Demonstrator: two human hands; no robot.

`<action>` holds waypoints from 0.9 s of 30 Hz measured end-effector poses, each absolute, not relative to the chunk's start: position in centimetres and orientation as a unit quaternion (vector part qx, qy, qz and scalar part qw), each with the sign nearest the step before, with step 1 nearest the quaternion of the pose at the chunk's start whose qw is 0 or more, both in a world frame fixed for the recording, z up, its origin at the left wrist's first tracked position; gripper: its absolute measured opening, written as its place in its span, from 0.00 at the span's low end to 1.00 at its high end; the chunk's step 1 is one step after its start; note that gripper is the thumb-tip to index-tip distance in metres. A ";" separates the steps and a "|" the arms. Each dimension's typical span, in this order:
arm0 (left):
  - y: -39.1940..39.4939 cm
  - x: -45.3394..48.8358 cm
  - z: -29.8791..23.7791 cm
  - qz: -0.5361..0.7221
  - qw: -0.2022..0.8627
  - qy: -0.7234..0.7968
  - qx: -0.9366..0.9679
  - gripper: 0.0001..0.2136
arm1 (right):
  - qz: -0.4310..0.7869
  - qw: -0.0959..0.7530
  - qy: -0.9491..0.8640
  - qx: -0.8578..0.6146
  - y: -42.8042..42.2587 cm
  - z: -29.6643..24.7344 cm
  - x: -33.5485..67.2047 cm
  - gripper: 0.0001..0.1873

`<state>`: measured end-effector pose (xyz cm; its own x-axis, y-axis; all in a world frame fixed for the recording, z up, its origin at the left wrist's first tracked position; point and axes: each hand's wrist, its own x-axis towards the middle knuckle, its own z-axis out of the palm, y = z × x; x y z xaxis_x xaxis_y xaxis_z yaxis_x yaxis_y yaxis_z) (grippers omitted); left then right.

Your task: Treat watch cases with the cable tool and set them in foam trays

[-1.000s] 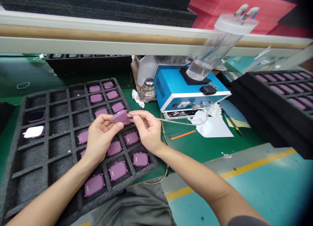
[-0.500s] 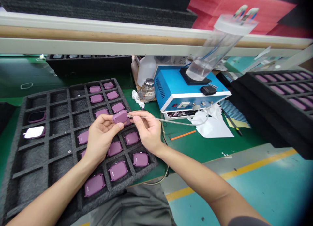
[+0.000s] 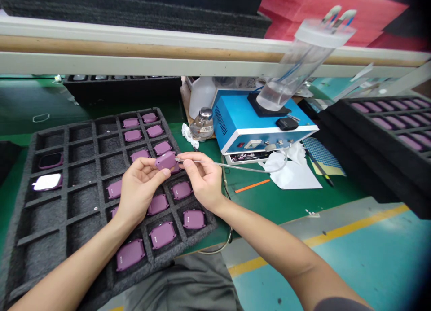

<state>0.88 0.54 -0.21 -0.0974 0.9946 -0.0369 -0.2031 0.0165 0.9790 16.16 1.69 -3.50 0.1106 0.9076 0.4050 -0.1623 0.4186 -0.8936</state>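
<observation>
Head view: left hand (image 3: 138, 190) pinches a purple case (image 3: 165, 160) above the foam tray (image 3: 50, 212); right hand (image 3: 202, 178) grips a thin nozzle tube (image 3: 235, 167), tip touching the case.

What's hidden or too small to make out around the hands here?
Head view.
The purple case: underside covered by the left hand.
The thin tool in the right hand: tip too small.
The bottle: label too small.
The black tray: cut by the right edge.
</observation>
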 end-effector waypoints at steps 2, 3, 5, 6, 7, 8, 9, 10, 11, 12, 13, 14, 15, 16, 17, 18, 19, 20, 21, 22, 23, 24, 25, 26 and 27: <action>0.5 0.9 -0.2 0.568 0.530 0.476 0.413 0.19 | 0.405 0.654 -0.529 -0.359 1.7 -3.5 16.2 0.10; 0.5 0.9 -0.3 0.568 0.531 0.475 0.413 0.19 | 0.404 0.652 -0.530 -0.362 1.7 -3.5 16.2 0.10; 0.5 0.8 -0.3 0.567 0.533 0.474 0.412 0.19 | 0.403 0.651 -0.531 -0.364 1.7 -3.5 16.2 0.11; 0.5 0.8 -0.3 0.567 0.534 0.473 0.412 0.19 | 0.403 0.651 -0.531 -0.363 1.7 -3.6 16.2 0.10; 0.5 0.9 -0.3 0.567 0.534 0.473 0.412 0.19 | 0.402 0.652 -0.532 -0.361 1.7 -3.6 16.2 0.10; 0.5 0.9 -0.3 0.568 0.533 0.473 0.412 0.19 | 0.402 0.652 -0.532 -0.359 1.7 -3.6 16.2 0.10; 0.5 0.9 -0.3 0.568 0.532 0.473 0.412 0.19 | 0.402 0.653 -0.532 -0.358 1.7 -3.6 16.2 0.09; 0.5 0.9 -0.3 0.568 0.531 0.475 0.412 0.19 | 0.402 0.653 -0.532 -0.359 1.7 -3.6 16.2 0.09; 0.5 0.9 -0.3 0.567 0.530 0.476 0.412 0.20 | 0.402 0.653 -0.532 -0.360 1.7 -3.6 16.2 0.09; 0.5 0.9 -0.3 0.567 0.529 0.478 0.413 0.20 | 0.402 0.652 -0.531 -0.362 1.6 -3.6 16.2 0.10; 0.5 0.9 -0.3 0.566 0.528 0.479 0.414 0.20 | 0.402 0.651 -0.531 -0.364 1.6 -3.5 16.2 0.10; 0.5 0.9 -0.3 0.565 0.528 0.480 0.414 0.20 | 0.402 0.651 -0.531 -0.365 1.6 -3.5 16.2 0.10; 0.5 0.9 -0.3 0.565 0.527 0.480 0.415 0.20 | 0.402 0.651 -0.530 -0.365 1.6 -3.5 16.2 0.10; 0.5 0.9 -0.3 0.565 0.527 0.480 0.415 0.20 | 0.403 0.651 -0.530 -0.366 1.6 -3.4 16.2 0.10; 0.5 0.9 -0.3 0.566 0.527 0.479 0.416 0.20 | 0.403 0.651 -0.529 -0.366 1.6 -3.4 16.2 0.10; 0.5 0.9 -0.3 0.566 0.528 0.477 0.416 0.19 | 0.404 0.651 -0.528 -0.366 1.6 -3.4 16.2 0.10; 0.5 0.9 -0.3 0.567 0.528 0.476 0.416 0.19 | 0.404 0.651 -0.528 -0.366 1.6 -3.4 16.2 0.10; 0.5 0.9 -0.3 0.567 0.529 0.474 0.417 0.19 | 0.405 0.652 -0.527 -0.365 1.7 -3.4 16.2 0.10; 0.5 0.9 -0.3 0.567 0.530 0.472 0.418 0.19 | 0.406 0.652 -0.527 -0.363 1.7 -3.4 16.2 0.10; 0.5 0.9 -0.3 0.567 0.531 0.470 0.418 0.19 | 0.406 0.652 -0.528 -0.362 1.7 -3.4 16.2 0.10; 0.5 0.9 -0.3 0.567 0.532 0.470 0.418 0.19 | 0.406 0.652 -0.528 -0.362 1.7 -3.5 16.2 0.10; 0.5 0.9 -0.3 0.567 0.532 0.471 0.418 0.19 | 0.406 0.651 -0.529 -0.362 1.7 -3.5 16.2 0.10; 0.5 0.9 -0.3 0.566 0.532 0.472 0.417 0.19 | 0.405 0.651 -0.530 -0.363 1.8 -3.5 16.2 0.10; 0.5 0.9 -0.3 0.566 0.531 0.473 0.417 0.19 | 0.404 0.650 -0.530 -0.364 1.8 -3.5 16.2 0.10; 0.5 0.9 -0.3 0.565 0.531 0.476 0.416 0.20 | 0.404 0.650 -0.531 -0.364 1.8 -3.5 16.2 0.10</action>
<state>0.90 0.48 -0.30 -0.0905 0.9953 -0.0347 -0.2037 0.0156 0.9789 16.21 1.76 -3.51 0.1106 0.9118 0.3955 -0.1384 0.4082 -0.9023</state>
